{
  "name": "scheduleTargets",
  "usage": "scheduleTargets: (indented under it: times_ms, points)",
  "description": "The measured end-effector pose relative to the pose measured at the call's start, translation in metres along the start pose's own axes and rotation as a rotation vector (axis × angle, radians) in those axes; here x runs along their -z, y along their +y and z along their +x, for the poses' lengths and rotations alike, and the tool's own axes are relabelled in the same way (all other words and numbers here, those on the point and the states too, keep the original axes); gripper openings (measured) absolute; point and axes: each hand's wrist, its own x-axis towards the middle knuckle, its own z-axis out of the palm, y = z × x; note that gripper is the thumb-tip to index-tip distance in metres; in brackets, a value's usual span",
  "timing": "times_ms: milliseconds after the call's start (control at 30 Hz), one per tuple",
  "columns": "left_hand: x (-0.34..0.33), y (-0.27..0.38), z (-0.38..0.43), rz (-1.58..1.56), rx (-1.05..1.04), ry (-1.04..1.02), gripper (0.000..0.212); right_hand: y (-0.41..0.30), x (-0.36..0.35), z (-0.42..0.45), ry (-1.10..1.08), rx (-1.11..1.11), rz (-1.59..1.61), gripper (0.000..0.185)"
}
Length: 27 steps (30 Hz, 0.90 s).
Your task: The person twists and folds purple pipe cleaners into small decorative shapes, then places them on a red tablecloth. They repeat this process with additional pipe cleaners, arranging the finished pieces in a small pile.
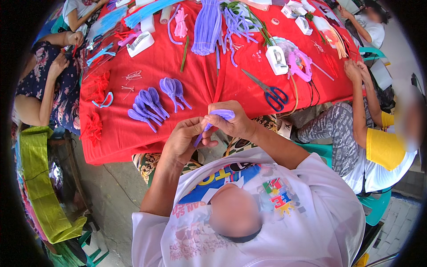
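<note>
Both hands meet at the near edge of the red-covered table, on one bent purple pipe cleaner piece (223, 114). My right hand (235, 121) grips its looped upper part. My left hand (186, 135) pinches the lower part, and a stem end hangs between its fingers. Beyond my hands on the cloth lie several finished-looking purple pipe cleaner buds (148, 103), with another small cluster of purple buds (171, 90) to their right. A large bundle of purple pipe cleaners (206, 30) lies farther back, and loose purple stems (238, 30) sit beside it.
Scissors with blue handles (272, 91) lie right of my hands. White tape dispensers (277, 60) (140, 44), a pink glue gun (300, 65) and red pipe cleaner pieces (91, 128) rest on the red tablecloth (186, 71). Other people sit left, right and across, some handling red pieces.
</note>
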Motion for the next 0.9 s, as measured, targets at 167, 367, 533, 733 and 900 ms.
scheduleTargets:
  times_ms: [167,367,533,733,900]
  points:
    - [-0.003,0.002,-0.005,-0.043,0.014,-0.039,0.018,0.001,-0.003,-0.001,0.044,0.023,0.018,0.021]
    - [0.009,-0.023,-0.001,-0.373,0.103,-0.121,0.016,-0.014,-0.006,0.000,0.025,-0.046,-0.105,0.024]
    - [-0.011,-0.014,0.005,0.097,-0.314,0.332,0.016,-0.005,-0.004,0.007,0.237,-0.486,0.454,0.029]
    - [-0.025,-0.021,0.003,0.737,-0.835,0.505,0.015,-0.004,-0.004,0.007,0.275,-0.619,0.741,0.030]
    - [-0.030,-0.019,0.006,0.877,-0.949,0.642,0.007,-0.015,-0.013,0.010,0.385,-0.635,0.646,0.028]
